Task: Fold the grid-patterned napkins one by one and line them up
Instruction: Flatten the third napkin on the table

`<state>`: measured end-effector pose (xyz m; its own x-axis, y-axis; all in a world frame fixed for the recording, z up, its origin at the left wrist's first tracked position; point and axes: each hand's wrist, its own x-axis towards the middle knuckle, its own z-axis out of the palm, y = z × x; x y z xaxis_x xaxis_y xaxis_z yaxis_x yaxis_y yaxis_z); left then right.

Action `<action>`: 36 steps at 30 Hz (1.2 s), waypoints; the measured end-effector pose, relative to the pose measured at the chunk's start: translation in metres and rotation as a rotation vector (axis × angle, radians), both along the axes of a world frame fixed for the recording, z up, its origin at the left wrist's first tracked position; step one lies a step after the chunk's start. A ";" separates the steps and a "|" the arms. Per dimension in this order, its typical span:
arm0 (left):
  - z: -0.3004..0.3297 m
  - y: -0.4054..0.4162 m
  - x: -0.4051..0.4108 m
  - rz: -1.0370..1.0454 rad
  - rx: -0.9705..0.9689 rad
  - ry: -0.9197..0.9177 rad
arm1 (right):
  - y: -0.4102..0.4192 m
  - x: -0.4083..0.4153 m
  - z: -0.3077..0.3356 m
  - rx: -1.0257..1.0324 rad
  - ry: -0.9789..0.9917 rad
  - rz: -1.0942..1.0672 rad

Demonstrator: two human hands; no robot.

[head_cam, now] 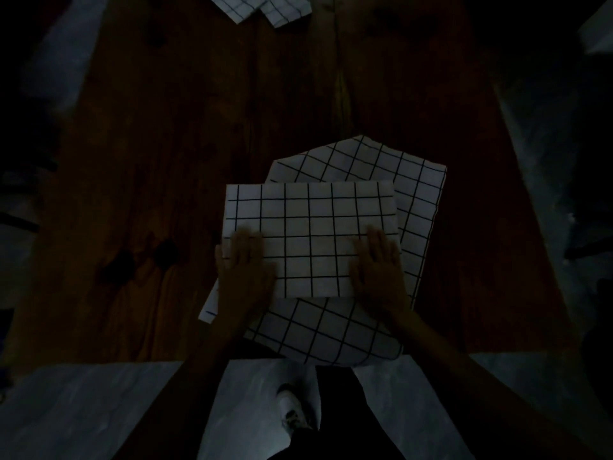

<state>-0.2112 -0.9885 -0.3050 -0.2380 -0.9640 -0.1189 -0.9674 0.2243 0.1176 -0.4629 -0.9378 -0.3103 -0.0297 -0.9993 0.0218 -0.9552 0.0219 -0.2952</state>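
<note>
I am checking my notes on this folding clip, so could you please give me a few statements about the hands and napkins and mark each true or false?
1. Both hands rest flat on the folded napkin. True: the left hand and right hand press on its near corners.
2. The folded napkin lies directly on bare wood. False: it lies on a skewed napkin underneath.
3. More grid-patterned cloth lies at the far edge of the wooden table. True.
4. The right hand is lifting a corner into the air. False: it lies palm down on the cloth.
5. The lower napkin overhangs the table's near edge. True.
</note>
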 end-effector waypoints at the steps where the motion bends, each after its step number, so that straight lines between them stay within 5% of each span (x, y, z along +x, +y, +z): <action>1: 0.003 0.000 -0.010 -0.034 -0.017 -0.006 | -0.003 0.013 0.005 -0.037 -0.012 0.039; 6: -0.016 0.006 -0.049 -0.124 0.071 0.000 | -0.024 0.088 -0.004 0.007 -0.131 0.162; 11: -0.019 0.005 -0.015 -0.051 0.017 0.109 | 0.000 0.020 -0.013 0.049 -0.008 0.069; 19: -0.008 0.004 0.009 -0.016 0.028 0.025 | 0.017 -0.026 -0.006 0.093 0.023 -0.024; 28: -0.009 0.042 -0.023 -0.397 -0.037 0.208 | 0.020 0.026 0.011 -0.042 -0.058 0.320; 36: -0.009 0.047 -0.024 -0.533 -0.290 0.301 | 0.036 0.034 0.001 -0.108 -0.126 0.303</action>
